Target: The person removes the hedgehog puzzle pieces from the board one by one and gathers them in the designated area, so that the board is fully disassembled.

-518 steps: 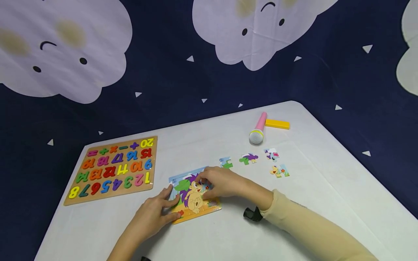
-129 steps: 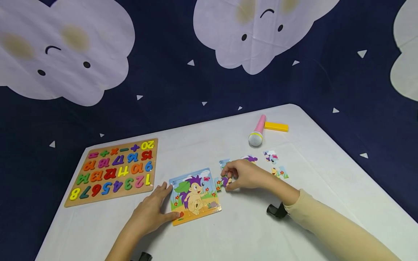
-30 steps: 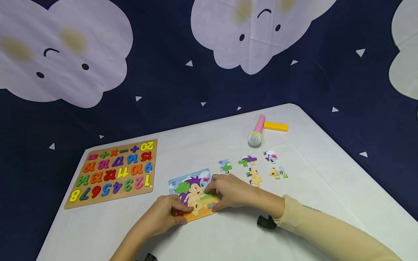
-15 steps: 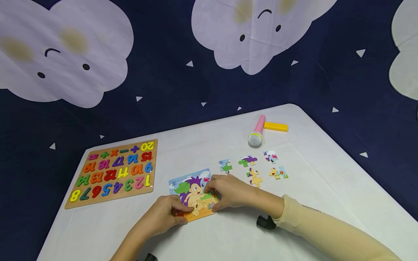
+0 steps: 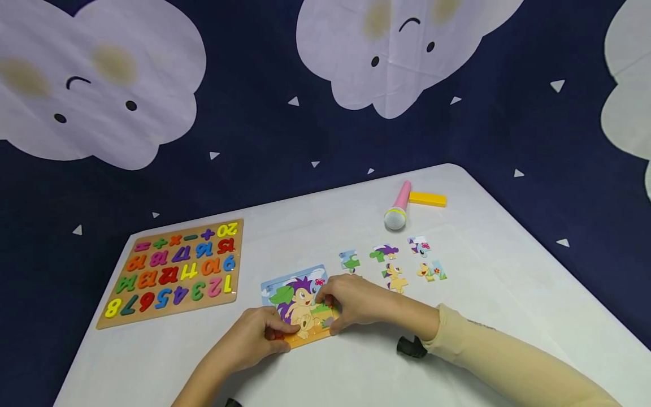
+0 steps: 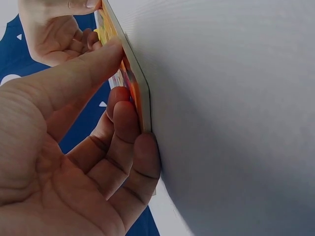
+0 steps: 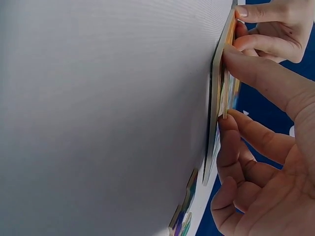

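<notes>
Blue, orange and green show on the square, flat puzzle board with a purple hedgehog picture point(image 5: 293, 276), which lies on the white tabletop point(image 5: 356, 373). The left hand point(image 5: 251, 336) has bent fingers and holds the board's near left corner. The right hand point(image 5: 353, 299) pinches a thin, flat puzzle piece point(image 7: 225, 101) at the board's right side, between the thumb and a finger. Just past this hand lie five loose, colourful picture pieces point(image 5: 394, 278). Off to the left is a brown board with bright numbers point(image 5: 173, 310). Farther back, a pink toy microphone with a round grey head point(image 5: 399, 206) lies just beside a long yellow block point(image 5: 427, 199).
</notes>
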A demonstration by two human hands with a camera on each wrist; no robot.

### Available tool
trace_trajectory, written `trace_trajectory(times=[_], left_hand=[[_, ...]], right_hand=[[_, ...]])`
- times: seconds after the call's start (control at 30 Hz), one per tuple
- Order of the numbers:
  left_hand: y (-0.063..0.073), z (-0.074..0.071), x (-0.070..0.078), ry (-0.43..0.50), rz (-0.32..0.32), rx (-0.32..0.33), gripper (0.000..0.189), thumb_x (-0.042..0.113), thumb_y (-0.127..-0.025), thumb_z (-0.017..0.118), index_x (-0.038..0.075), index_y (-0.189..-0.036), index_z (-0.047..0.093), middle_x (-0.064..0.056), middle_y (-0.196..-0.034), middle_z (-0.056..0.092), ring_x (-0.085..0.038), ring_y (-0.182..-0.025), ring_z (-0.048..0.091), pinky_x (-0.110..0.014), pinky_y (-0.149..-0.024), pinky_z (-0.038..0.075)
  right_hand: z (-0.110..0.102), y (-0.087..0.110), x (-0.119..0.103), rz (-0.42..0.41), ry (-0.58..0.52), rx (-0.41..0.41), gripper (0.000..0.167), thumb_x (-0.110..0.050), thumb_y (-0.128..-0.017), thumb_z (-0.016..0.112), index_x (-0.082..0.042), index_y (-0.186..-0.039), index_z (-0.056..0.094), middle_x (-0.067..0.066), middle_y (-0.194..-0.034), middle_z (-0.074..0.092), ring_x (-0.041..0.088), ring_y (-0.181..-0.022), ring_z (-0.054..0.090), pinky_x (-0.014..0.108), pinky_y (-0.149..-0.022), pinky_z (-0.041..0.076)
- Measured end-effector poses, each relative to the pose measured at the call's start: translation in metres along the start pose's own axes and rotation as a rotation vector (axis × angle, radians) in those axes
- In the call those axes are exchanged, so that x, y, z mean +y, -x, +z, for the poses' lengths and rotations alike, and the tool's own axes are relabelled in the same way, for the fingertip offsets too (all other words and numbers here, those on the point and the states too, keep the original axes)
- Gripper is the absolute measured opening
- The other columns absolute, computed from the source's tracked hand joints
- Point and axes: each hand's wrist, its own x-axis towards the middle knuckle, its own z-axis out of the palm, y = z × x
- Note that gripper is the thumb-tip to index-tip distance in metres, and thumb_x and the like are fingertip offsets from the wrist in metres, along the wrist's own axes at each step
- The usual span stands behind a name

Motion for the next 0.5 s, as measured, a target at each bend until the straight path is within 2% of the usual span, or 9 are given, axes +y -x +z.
trace_trajectory(times=[0.27,0.5], left_hand=[[0.0028,0.0011,-0.001,-0.001,0.001,0.013,0.029,0.012,-0.085,0.092,0.022,-0.112,0.087,0.007,-0.078,0.059,-0.008,-0.071,0.048,-0.023,-0.058,0.04],[0.0034,0.0026,-0.0013,-0.018,0.008,0.039,0.03,0.012,-0.084,0.092,0.022,-0.111,0.087,0.006,-0.08,0.059,-0.007,-0.071,0.047,-0.024,-0.058,0.041]], right_hand=[[0.0011,-0.0028,0.0012,-0.001,-0.002,-0.005,0.048,-0.028,-0.077,0.099,-0.013,-0.117,0.079,-0.009,-0.091,0.067,0.004,-0.084,0.053,0.033,-0.092,0.05],[0.0004,-0.0014,0.0022,-0.036,0.045,0.01,0.047,-0.029,-0.077,0.098,-0.014,-0.118,0.079,-0.008,-0.092,0.066,0.004,-0.083,0.052,0.032,-0.09,0.049]])
